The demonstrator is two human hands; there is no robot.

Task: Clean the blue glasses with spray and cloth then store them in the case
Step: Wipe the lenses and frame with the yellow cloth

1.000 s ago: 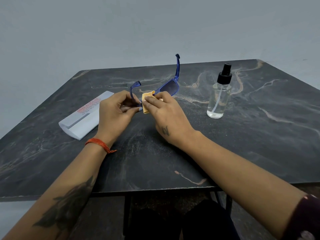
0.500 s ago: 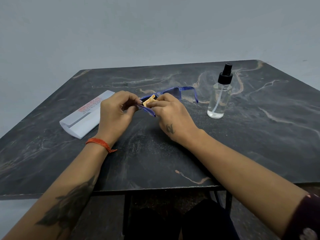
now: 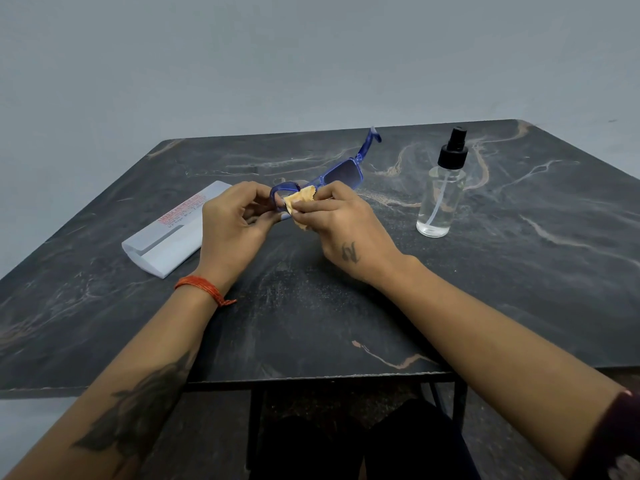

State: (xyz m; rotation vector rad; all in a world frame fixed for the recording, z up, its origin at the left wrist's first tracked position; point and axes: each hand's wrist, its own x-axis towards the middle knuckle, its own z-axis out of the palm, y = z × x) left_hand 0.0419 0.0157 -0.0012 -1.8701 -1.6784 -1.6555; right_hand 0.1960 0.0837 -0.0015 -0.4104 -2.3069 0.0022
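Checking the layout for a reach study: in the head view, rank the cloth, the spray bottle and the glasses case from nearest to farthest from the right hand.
1. Cloth: pinched in the right hand against the blue glasses.
2. Spray bottle: upright on the table, to that hand's right.
3. Glasses case: lying on the table at far left, beyond the left hand.

The cloth (image 3: 300, 201) and fingers hide the blue glasses' (image 3: 341, 173) near lens; case (image 3: 173, 230) print is unreadable.
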